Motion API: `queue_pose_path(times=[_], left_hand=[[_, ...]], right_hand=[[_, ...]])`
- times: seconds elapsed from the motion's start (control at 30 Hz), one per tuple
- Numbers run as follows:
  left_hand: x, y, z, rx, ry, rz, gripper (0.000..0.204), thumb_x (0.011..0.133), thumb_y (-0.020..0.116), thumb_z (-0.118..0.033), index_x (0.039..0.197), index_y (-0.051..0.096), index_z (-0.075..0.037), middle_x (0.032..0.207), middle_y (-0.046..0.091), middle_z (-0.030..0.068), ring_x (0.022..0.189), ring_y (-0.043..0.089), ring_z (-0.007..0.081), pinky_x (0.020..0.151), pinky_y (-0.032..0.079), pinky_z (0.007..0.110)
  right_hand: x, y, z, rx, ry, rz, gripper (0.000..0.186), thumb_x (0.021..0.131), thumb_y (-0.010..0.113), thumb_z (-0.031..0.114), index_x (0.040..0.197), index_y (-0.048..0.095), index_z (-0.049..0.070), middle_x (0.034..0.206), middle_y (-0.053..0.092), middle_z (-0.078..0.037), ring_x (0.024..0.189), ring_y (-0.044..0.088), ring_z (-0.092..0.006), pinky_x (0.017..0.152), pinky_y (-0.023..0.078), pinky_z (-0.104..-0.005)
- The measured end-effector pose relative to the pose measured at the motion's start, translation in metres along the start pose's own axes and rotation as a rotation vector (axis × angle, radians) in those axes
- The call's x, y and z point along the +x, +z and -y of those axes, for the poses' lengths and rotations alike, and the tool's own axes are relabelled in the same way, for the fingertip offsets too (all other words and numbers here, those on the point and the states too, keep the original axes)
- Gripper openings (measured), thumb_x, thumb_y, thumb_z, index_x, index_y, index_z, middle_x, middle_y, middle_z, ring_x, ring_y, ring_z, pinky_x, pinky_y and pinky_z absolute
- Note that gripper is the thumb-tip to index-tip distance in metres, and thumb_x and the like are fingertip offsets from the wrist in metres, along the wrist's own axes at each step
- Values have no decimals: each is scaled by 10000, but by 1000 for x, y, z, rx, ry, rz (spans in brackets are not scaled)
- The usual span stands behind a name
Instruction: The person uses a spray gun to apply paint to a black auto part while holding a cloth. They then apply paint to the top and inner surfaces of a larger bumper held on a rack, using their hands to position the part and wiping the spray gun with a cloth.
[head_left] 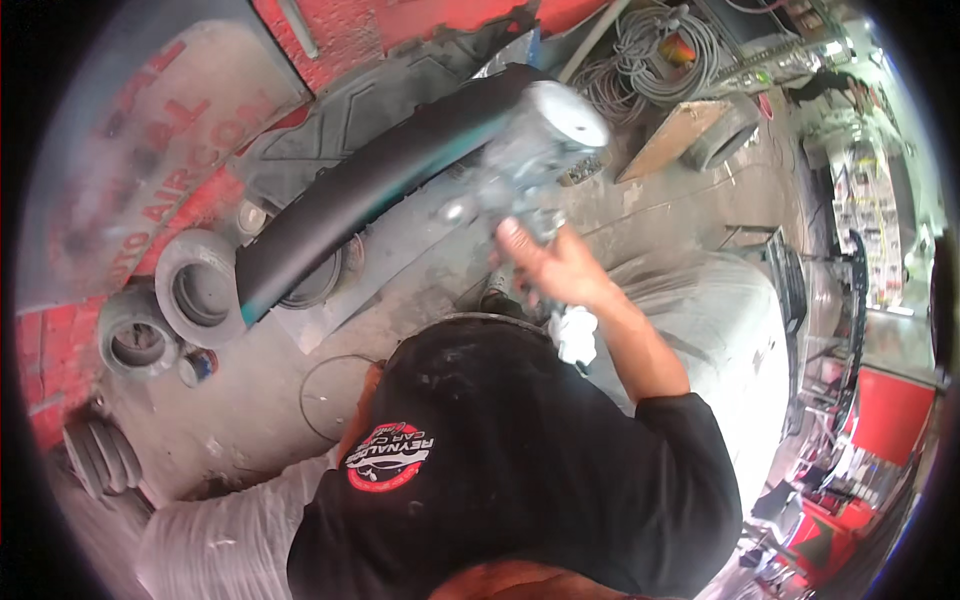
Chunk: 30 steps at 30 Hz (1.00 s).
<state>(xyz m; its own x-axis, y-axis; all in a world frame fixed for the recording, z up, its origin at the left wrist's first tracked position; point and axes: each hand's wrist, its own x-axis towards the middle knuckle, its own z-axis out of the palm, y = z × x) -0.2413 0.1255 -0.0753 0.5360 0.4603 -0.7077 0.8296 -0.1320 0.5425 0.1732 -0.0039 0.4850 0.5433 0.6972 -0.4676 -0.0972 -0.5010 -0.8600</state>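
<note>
My right hand (540, 260) is closed around a silvery spray gun (510, 180), blurred by motion, with a white cup on top and a white fitting below the hand. Beyond the gun lies a long curved dark panel (370, 175) with patches of teal, its near end beside grey tyres (177, 290). Only a sliver of skin on my left side (370, 385) shows beside my dark shirt; that hand's fingers are hidden behind my body.
A grey board (140, 120) leans against the red wall at left. A coiled hose (640, 50), a cardboard piece (665, 140) and another tyre sit at the back right. Plastic sheeting (720, 320) covers something at my right, beside black parts and stands.
</note>
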Motion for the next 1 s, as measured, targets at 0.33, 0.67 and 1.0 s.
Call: queue_pose_path(times=[0.33,0.67,1.0], left_hand=[[-6,-48,-45,86,53,38,388,763,671,-375,949,705,-37,920,689,218,875,667,362,762,515,446],[13,-72,-79,181,107,85,388,764,672,-379,945,705,-36,913,689,215,867,668,354,759,514,443],[22,-63,-126,186,125,90,389,766,673,-382,941,704,-36,906,689,213,859,670,345,755,513,440]], right_hand=[[-7,-41,-69,118,-56,-789,486,973,553,443,967,628,-38,662,615,-73,477,551,-142,432,440,-312],[-16,-78,-50,156,-6,-21,609,945,536,565,1262,532,45,948,619,-106,687,609,-160,507,525,-303],[54,-152,-53,24,-49,-914,553,935,572,496,927,648,-51,564,587,-86,453,591,-216,478,489,-371]])
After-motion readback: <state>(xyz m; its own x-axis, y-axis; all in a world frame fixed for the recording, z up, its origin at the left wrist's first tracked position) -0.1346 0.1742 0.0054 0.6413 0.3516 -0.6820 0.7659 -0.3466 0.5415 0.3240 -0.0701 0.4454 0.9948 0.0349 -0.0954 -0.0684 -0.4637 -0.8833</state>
